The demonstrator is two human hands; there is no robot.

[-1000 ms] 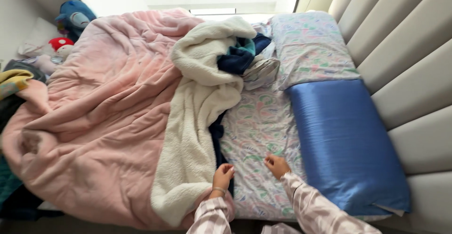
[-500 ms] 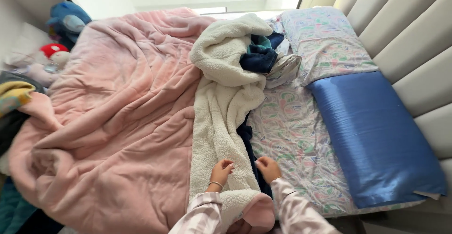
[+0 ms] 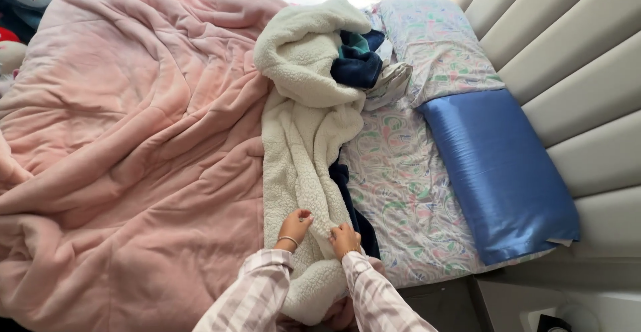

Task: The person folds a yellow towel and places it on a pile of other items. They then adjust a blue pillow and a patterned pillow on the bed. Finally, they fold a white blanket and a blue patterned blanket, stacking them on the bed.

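Note:
A cream fleece blanket (image 3: 300,125) with a dark navy underside lies in a long crumpled strip down the middle of the bed. Near its lower end, my left hand (image 3: 294,227) pinches the fleece, a thin bracelet on the wrist. My right hand (image 3: 344,238) grips the same blanket close beside it, at the edge where the navy side (image 3: 347,198) shows. Both arms wear pink plaid sleeves. A big pink comforter (image 3: 127,145) covers the left half of the bed, touching the fleece.
A patterned sheet (image 3: 400,192) covers the mattress on the right. A blue satin pillow (image 3: 497,172) and a patterned pillow (image 3: 434,45) lie against the padded beige headboard (image 3: 574,71). Bunched navy and teal cloth (image 3: 357,61) sits at the blanket's top. Plush toys (image 3: 17,11) are far left.
Both hands moved left off the patterned sheet onto the fleece blanket and closed on it, side by side. The view shifted closer and leftward.

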